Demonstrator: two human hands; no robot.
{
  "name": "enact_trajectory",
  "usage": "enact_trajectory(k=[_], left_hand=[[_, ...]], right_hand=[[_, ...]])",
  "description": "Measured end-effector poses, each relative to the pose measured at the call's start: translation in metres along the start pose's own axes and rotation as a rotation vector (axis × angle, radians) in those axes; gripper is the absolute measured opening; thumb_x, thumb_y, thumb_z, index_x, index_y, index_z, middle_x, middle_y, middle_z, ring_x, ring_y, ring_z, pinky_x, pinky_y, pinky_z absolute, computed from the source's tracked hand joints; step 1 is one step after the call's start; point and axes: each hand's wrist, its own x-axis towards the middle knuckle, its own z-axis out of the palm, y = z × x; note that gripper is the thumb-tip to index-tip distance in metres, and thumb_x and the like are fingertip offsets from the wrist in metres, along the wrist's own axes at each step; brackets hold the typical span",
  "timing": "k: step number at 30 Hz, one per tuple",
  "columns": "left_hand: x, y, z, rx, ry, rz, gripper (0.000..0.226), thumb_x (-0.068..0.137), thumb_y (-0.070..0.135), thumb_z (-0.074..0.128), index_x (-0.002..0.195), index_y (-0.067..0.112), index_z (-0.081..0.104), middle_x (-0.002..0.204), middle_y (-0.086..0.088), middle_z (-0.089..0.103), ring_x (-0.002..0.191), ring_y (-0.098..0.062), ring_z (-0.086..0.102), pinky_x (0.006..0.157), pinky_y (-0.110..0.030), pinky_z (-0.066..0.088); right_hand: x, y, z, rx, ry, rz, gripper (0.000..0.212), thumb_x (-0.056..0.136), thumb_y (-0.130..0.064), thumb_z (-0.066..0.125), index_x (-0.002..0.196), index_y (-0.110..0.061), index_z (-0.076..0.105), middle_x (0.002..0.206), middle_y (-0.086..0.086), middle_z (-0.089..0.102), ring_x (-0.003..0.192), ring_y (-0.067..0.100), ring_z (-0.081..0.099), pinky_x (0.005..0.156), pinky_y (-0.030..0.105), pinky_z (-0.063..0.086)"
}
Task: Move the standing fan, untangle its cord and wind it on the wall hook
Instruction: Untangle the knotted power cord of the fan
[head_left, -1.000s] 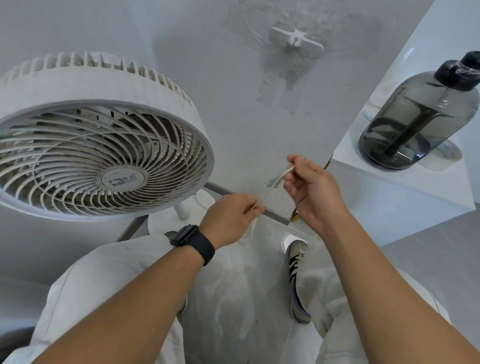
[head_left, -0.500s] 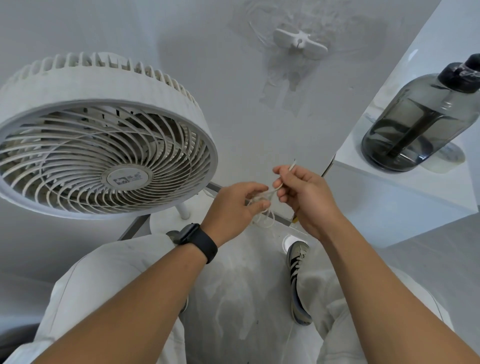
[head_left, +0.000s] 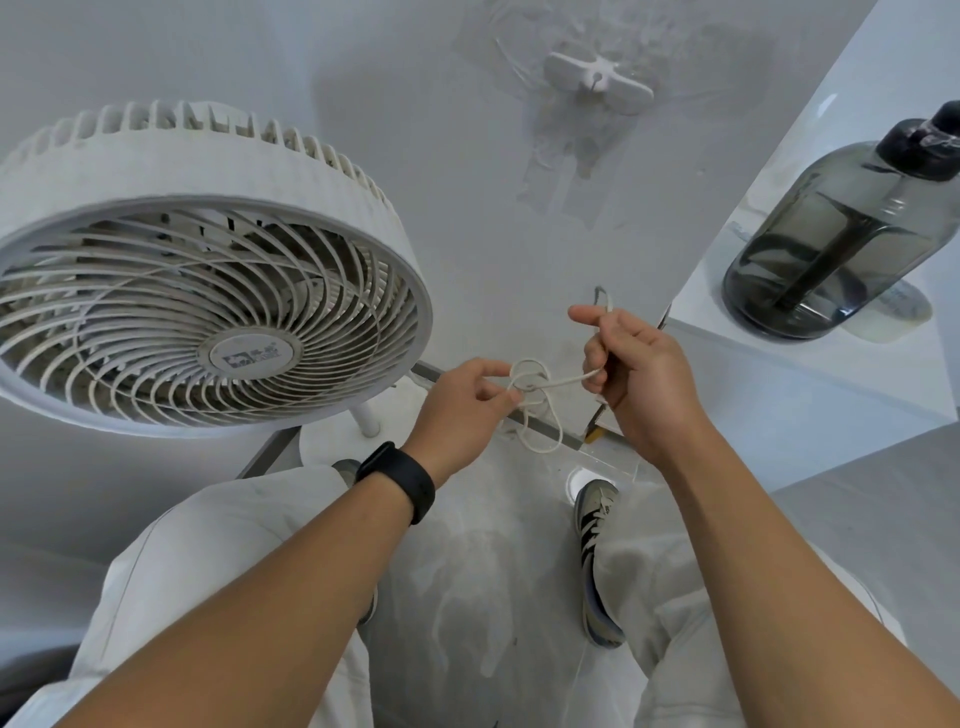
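Knotted cord (head_left: 566, 383) roughly level between left hand (head_left: 467, 410), right hand (head_left: 631, 374).

A dark translucent water jug (head_left: 836, 244) with a black cap (head_left: 922, 143) stands upright on a white ledge (head_left: 810, 384) at the right edge of the view. A black wristband (head_left: 402, 480), light trousers (head_left: 208, 587) and striped sneakers (head_left: 597, 561) appear above the grey floor (head_left: 467, 597).
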Motion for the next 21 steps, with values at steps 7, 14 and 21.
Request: enact_trajectory(k=[7, 14, 21], left_hand=[[0.002, 0.003, -0.002, -0.264, 0.104, 0.010, 0.031, 0.090, 0.012, 0.078, 0.113, 0.025, 0.062, 0.098, -0.008, 0.077, 0.098, -0.024, 0.073, 0.094, -0.036, 0.056], [0.001, 0.005, -0.003, -0.382, 0.079, -0.021, 0.033, 0.089, 0.010, 0.079, 0.113, 0.024, 0.061, 0.103, -0.012, 0.075, 0.100, -0.029, 0.072, 0.097, -0.039, 0.055], [0.001, 0.011, -0.008, -0.503, 0.101, -0.071, 0.036, 0.090, 0.007, 0.077, 0.116, 0.023, 0.058, 0.098, -0.007, 0.074, 0.095, -0.017, 0.071, 0.087, -0.026, 0.048]], right_hand=[[0.005, 0.018, -0.007, -0.572, 0.294, 0.129, 0.024, 0.096, -0.034, 0.062, 0.096, -0.011, 0.066, 0.079, 0.003, 0.069, 0.061, 0.012, 0.060, 0.064, 0.031, 0.049], [0.007, 0.027, 0.000, -0.585, 0.322, 0.210, 0.054, 0.093, -0.034, 0.065, 0.142, -0.018, 0.049, 0.095, 0.004, 0.073, 0.092, 0.022, 0.066, 0.085, 0.040, 0.055], [-0.003, 0.012, 0.011, -0.494, -0.042, 0.007, 0.024, 0.103, -0.036, 0.055, 0.114, -0.033, 0.076, 0.111, -0.019, 0.072, 0.108, -0.002, 0.062, 0.093, 0.024, 0.048]])
